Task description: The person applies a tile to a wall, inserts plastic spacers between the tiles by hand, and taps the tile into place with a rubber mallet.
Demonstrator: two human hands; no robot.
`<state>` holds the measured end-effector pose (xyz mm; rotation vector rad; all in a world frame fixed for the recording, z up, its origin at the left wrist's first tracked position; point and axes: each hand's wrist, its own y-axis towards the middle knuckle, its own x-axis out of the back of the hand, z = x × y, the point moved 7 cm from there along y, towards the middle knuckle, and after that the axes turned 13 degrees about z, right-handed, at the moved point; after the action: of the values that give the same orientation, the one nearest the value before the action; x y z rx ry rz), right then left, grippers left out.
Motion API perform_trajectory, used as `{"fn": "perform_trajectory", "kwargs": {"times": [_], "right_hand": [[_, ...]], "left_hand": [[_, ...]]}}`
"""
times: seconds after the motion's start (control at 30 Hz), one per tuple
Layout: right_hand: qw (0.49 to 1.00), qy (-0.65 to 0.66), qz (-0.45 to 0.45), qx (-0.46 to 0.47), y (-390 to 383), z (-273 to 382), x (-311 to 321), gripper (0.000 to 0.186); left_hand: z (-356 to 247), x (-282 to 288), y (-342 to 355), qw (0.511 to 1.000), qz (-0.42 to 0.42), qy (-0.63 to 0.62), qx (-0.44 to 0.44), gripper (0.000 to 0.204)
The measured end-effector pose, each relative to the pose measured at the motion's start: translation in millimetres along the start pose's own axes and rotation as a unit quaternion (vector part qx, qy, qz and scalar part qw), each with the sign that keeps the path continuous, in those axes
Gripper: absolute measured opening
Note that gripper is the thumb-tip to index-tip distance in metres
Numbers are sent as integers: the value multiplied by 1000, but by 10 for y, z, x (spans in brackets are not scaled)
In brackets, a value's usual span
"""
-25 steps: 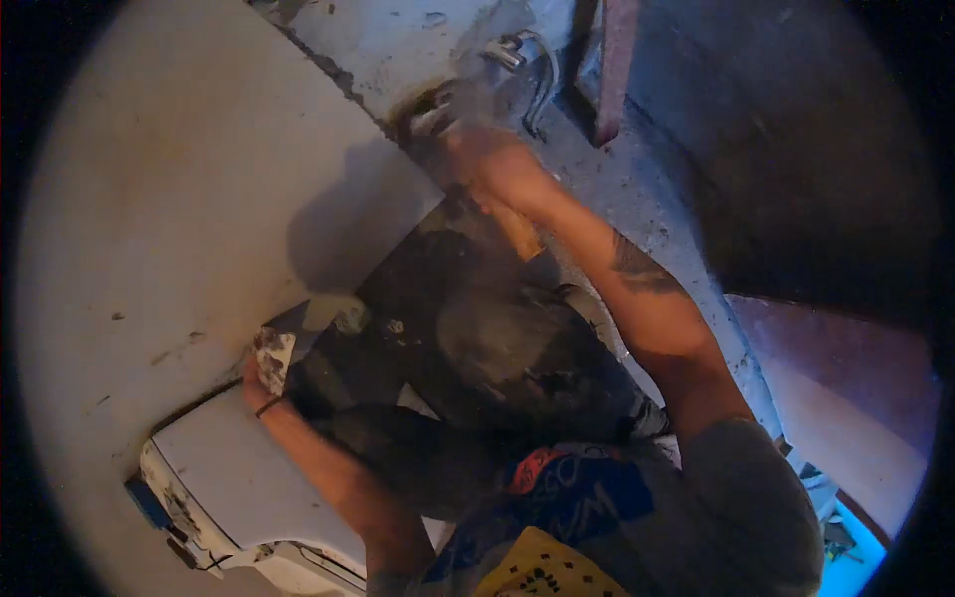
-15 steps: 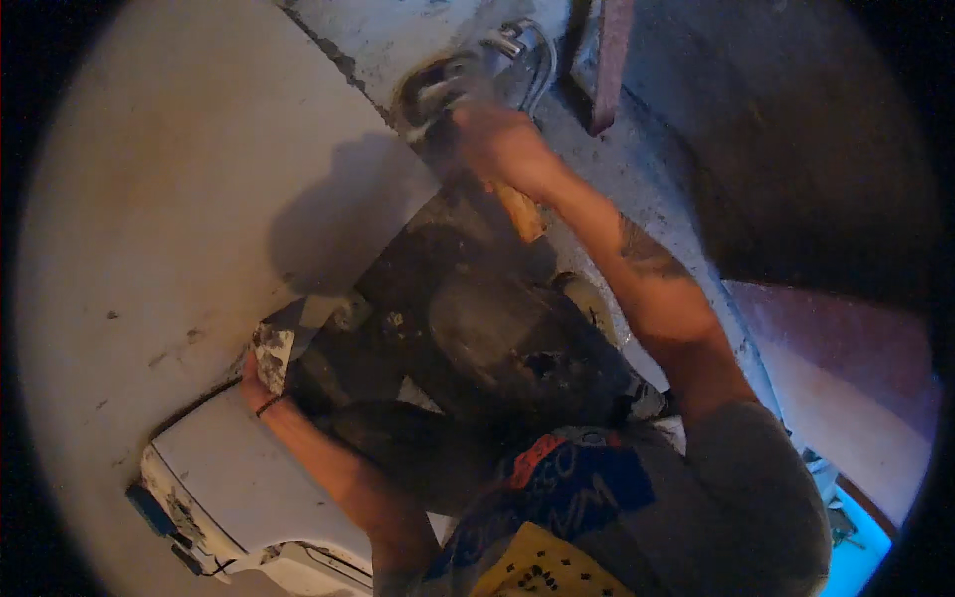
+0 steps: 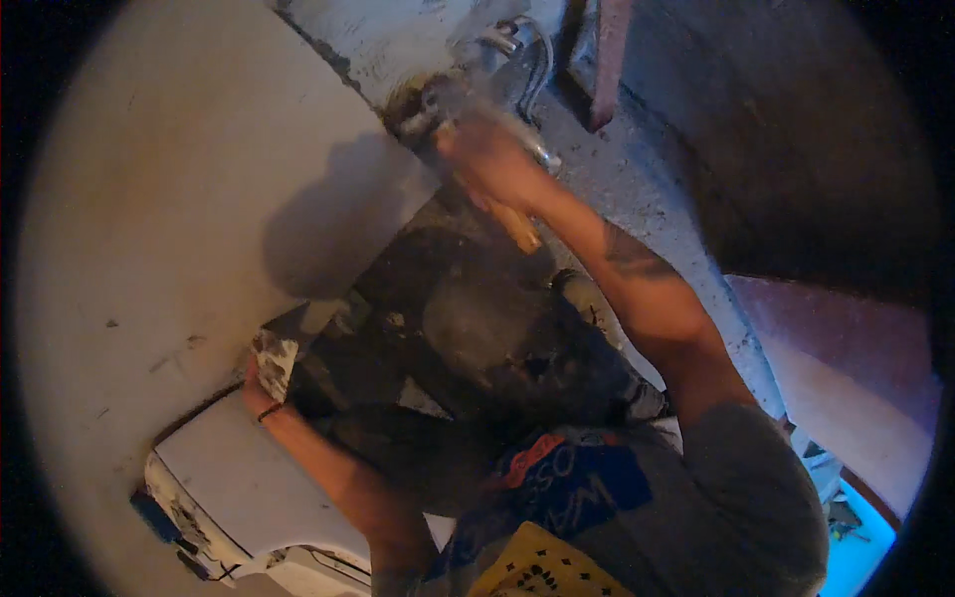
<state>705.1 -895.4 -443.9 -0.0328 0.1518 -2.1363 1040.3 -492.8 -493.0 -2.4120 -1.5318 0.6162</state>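
My right hand (image 3: 492, 164), blurred by motion, is closed around the wooden handle (image 3: 519, 231) of what looks like a hammer. Its smeared metal head (image 3: 426, 111) is at a dark, worn spot beside the corner of a large pale panel (image 3: 199, 149). Lower left, my left hand (image 3: 256, 383) wraps a chipped, whitish corner piece (image 3: 276, 360) at the panel's lower edge; some of its fingers are hidden behind it. My knee in dark, dusty trousers (image 3: 477, 328) is bent between the two arms.
Curved shiny metal tubing (image 3: 542, 75) lies beyond my right hand. A reddish upright post (image 3: 607, 65) stands to its right. At lower left is a white vehicle body part (image 3: 249, 478) with a broken end. A pinkish panel (image 3: 846, 368) stands at the right.
My right hand and the hammer have shifted slightly left and down, and the handle's end has dropped a little. The left hand stays on the chipped corner.
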Motion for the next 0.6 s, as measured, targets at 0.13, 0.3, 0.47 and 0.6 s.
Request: {"fn": "perform_trajectory", "kwargs": {"times": [0.13, 0.3, 0.47, 0.6], "right_hand": [[967, -222, 103, -75, -376, -723, 61, 39], [963, -170, 197, -71, -862, -1996, -26, 38], [891, -357, 223, -167, -579, -1770, -190, 35], [873, -383, -68, 294, -20, 325, -9, 36]], "left_hand": [[0, 46, 21, 1000, 19, 0, 1, 38], [47, 144, 197, 982, 177, -57, 29, 41], [66, 510, 369, 995, 84, 33, 49, 41], [16, 371, 313, 993, 114, 37, 2, 42]]}}
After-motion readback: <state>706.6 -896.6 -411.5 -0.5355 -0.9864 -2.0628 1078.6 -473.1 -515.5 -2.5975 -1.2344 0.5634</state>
